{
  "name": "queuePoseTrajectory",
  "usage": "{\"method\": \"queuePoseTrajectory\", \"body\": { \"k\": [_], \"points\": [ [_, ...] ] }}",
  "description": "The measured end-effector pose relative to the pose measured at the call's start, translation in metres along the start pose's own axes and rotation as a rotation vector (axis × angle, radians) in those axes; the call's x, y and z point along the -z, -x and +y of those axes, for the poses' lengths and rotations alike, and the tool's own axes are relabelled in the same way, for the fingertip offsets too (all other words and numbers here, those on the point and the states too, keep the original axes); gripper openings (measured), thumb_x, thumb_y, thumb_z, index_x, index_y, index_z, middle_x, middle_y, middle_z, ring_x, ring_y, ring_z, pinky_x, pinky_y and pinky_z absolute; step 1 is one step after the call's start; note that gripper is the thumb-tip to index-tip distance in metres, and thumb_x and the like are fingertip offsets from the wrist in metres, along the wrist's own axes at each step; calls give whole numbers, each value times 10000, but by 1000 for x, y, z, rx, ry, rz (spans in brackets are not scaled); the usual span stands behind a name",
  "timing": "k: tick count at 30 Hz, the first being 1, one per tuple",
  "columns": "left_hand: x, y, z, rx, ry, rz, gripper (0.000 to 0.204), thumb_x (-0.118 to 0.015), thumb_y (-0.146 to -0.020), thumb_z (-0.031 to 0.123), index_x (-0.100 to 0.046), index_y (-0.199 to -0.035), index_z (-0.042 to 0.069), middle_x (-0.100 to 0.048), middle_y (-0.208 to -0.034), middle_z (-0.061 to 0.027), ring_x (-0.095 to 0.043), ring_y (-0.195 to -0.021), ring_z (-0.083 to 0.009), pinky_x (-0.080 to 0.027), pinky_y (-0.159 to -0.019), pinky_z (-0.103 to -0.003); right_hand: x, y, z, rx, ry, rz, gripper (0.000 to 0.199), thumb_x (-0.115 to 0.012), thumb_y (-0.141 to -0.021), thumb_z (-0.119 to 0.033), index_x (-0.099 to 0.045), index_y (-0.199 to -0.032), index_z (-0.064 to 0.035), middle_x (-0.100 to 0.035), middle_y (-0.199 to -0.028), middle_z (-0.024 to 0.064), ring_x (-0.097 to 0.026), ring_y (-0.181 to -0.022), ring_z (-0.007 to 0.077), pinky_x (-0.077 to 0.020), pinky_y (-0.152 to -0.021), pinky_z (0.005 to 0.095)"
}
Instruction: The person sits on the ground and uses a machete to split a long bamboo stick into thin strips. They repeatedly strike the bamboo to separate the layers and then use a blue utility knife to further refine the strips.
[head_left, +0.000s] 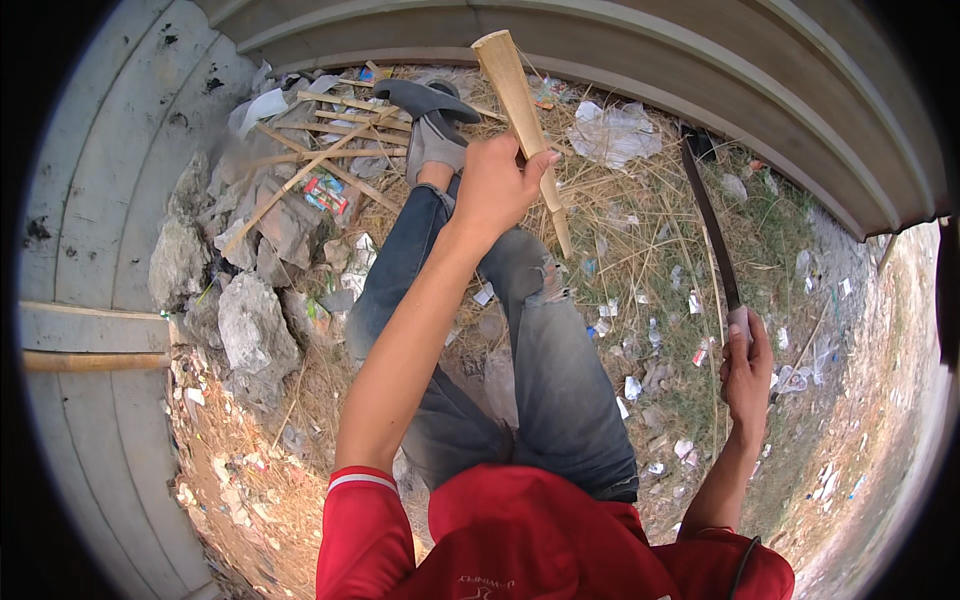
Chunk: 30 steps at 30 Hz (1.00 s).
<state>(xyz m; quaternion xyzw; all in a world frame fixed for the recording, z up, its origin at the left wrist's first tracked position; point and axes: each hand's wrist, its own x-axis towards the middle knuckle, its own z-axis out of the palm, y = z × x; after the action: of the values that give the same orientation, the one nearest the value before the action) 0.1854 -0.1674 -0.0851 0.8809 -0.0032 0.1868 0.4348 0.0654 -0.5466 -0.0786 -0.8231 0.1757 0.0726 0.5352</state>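
Note:
My left hand (497, 185) is closed round a pale, tapered wooden stake (515, 95), held out in front of my knees. Its broad cut end points up and away; the narrow tip hangs by my right knee. Whether it is bamboo or solid wood I cannot tell. Off to the right, my right hand (748, 370) grips the light handle of a machete (718, 240). The long dark blade points forward over the grass, well apart from the stake.
Several split sticks (330, 150) lie crossed at the far left, near my grey shoe (435, 145). Large rocks (255, 325) are piled beside my left leg. Corrugated metal sheeting (600, 50) borders the far side, and a grey panel wall (100, 180) the left. Litter is scattered over dry grass.

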Motion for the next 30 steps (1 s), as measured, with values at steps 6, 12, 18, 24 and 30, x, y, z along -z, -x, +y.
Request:
{"method": "queuePoseTrajectory", "body": {
  "k": [6, 12, 18, 24, 30],
  "points": [
    [-7, 6, 21, -13, -95, -24, 294, -791, -909, 233, -746, -932, -56, -703, -702, -203, -719, -647, -329, -534, -581, -405, -116, 35, 31, 365, -15, -151, 343, -537, -1092, -254, -502, -1372, -59, -501, -720, -19, -439, -541, 38, -353, -450, 223],
    [-9, 33, -1, 23, -40, 14, 255, -792, -909, 205, -764, -972, -41, -727, -741, -197, -739, -670, -291, -549, -597, -377, -104, 32, 1, -183, -229, -492, 226, -536, -1098, -278, -562, -1206, -82, -477, -721, -19, -424, -507, 44, -341, -430, 199],
    [-10, 30, -3, 29, -43, 58, 246, -793, -908, 197, -767, -969, -40, -740, -755, -194, -745, -664, -274, -547, -582, -358, -91, 71, -27, 104, -423, -330, 289, -517, -1098, -279, -492, -1273, -50, -521, -735, 8, -480, -525, 73, -393, -457, 232],
    [-16, 29, 8, -2, -10, 120, 239, -788, -902, 174, -732, -910, -59, -687, -664, -207, -724, -617, -310, -541, -565, -378, -105, 43, 84, 186, 325, -332, 406, -582, -1056, -294, -522, -1310, 17, -668, -893, 216, -671, -789, 327, -524, -714, 454],
    [-17, 31, 3, 36, 17, 178, 223, -787, -915, 170, -750, -959, -46, -763, -792, -174, -769, -689, -221, -581, -620, -309, -74, 42, -23, -303, -618, -513, 255, -538, -1082, -275, -561, -1215, -59, -449, -659, -14, -367, -420, 65, -337, -387, 235]
  ]
}}
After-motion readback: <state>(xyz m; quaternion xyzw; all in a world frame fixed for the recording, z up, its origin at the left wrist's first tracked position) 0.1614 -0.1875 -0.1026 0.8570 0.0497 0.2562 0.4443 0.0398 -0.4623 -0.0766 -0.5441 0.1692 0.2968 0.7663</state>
